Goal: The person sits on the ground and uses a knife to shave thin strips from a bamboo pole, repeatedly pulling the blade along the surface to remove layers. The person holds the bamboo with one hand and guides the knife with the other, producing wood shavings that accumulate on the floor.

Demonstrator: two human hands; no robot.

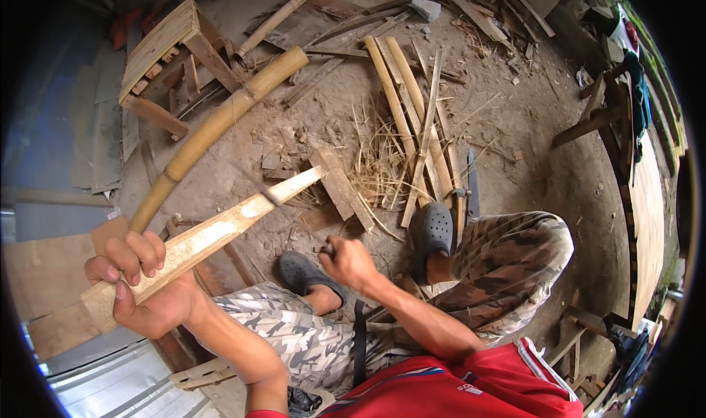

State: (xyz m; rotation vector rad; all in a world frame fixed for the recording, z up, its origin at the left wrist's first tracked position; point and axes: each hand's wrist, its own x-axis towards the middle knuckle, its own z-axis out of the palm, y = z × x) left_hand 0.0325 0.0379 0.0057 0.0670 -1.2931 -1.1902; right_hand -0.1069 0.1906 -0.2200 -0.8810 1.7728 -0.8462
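A bare, brown dirt floor (533, 161) carries everything here. On it lie a thick, round, yellow-tan bamboo pole (206, 140), a bundle of long, narrow, split bamboo lengths (409, 98), a tangle of thin, straw-coloured shavings (373, 169), a flat, brown, rectangular wooden board (334, 186) and a pale grey, angular block (425, 9). A slatted, light-wood stool (158, 47) stands on it too.
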